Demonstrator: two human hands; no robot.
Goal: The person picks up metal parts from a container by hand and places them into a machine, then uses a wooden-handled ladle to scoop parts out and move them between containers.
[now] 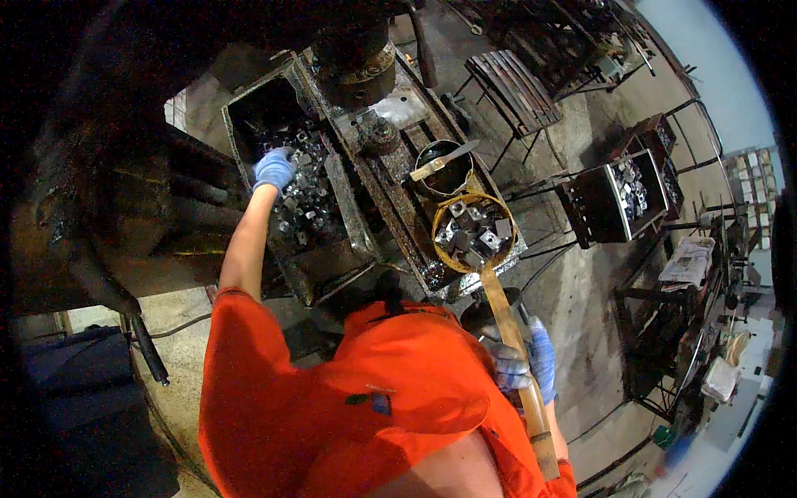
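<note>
My left hand (274,168), in a blue glove, reaches into a dark metal bin (330,178) over a pile of small metal pieces (311,195). Its fingers are curled at the pile; what they hold is hidden. At the lower right, my gloved right hand (523,365) is closed around a long, flat, wooden-looking bar (501,309). The bar's far end meets the near edge of a round yellow-rimmed container (438,247), which holds several blocky metal pieces (490,240). Right behind it stands a dark bucket (422,156) with a flat brush (446,161) lying across its top.
A grimy machine bed (378,187) runs beside the bin, with a thick dark machine column (355,70) at its far end. To the right stand a slatted metal stand (513,91) and a box of metal parts (591,212). A dark lever (149,349) hangs at left.
</note>
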